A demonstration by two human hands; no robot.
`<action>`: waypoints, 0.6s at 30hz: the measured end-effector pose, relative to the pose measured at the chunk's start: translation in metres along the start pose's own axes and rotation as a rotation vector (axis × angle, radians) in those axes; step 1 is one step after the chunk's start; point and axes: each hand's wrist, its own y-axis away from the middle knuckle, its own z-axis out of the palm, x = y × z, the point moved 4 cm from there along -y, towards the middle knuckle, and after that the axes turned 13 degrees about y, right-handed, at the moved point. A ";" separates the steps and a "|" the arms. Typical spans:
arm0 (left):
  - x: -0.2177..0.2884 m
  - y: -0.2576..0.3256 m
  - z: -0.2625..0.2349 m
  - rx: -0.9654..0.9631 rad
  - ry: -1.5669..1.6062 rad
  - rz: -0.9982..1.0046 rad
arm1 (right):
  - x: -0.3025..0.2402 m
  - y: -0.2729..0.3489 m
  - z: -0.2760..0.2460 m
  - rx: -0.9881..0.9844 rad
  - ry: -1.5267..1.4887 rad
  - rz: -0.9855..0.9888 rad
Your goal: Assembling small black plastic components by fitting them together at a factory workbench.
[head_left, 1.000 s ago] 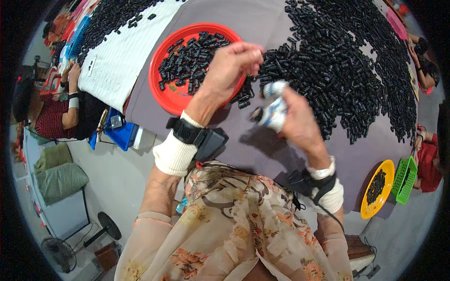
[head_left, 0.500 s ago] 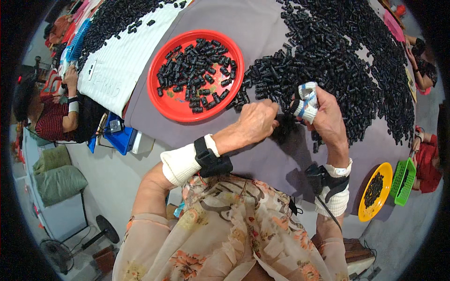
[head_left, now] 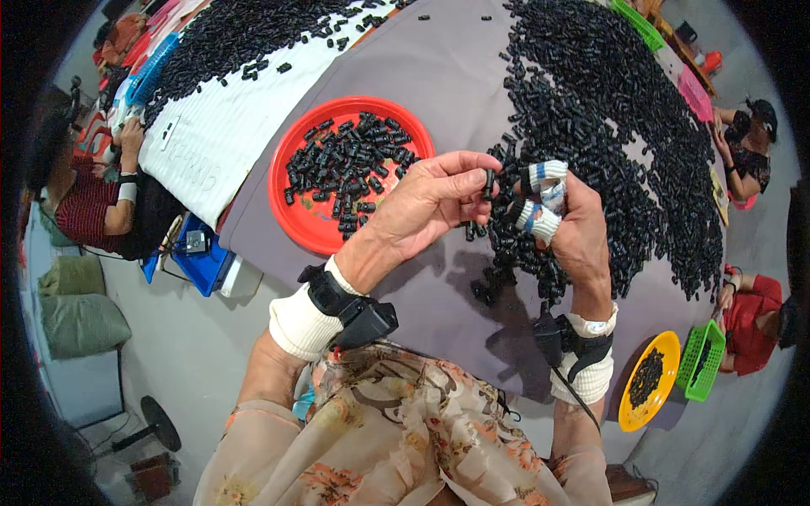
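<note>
My left hand point(head_left: 426, 204) pinches a small black plastic cylinder point(head_left: 488, 184) between thumb and forefinger, held upright above the table. Close by on its right is my right hand point(head_left: 578, 232), its fingers curled in. White finger sleeves point(head_left: 544, 221) with blue stripes cover some of its fingertips; whatever lies between them is too hidden to name. Under and beyond both hands spreads a large pile of similar black cylinders point(head_left: 591, 160). A red round tray point(head_left: 291, 221) left of my left hand holds many more of them.
Grey cloth point(head_left: 405, 291) covers the table. A yellow plate point(head_left: 666, 347) and a green basket point(head_left: 707, 358), both with black bits, sit at the right. Further left, another black pile point(head_left: 245, 38) lies on white sheeting. Other people work on both sides; a blue bin point(head_left: 202, 257) stands at the left.
My left hand has turned palm up and risen slightly, now showing the black cylinder in its pinch. The right hand has shifted a little left. The whole view has tilted, so the table appears lower.
</note>
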 end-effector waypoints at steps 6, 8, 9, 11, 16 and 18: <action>0.007 0.002 0.022 -0.053 0.181 0.075 | -0.029 -0.009 0.004 -0.010 -0.185 -0.173; 0.009 0.003 0.020 -0.044 0.189 0.089 | -0.032 -0.013 0.006 -0.009 -0.139 -0.224; 0.008 0.002 0.019 -0.076 0.204 0.074 | -0.033 -0.014 0.005 -0.013 -0.098 -0.224; 0.006 0.001 0.017 -0.093 0.205 0.066 | -0.036 -0.016 0.005 -0.016 -0.069 -0.242; 0.003 -0.001 0.017 -0.117 0.229 0.051 | -0.035 -0.022 0.007 -0.037 -0.063 -0.199; 0.003 0.000 0.019 -0.131 0.229 0.058 | -0.032 -0.025 0.008 -0.027 -0.039 -0.185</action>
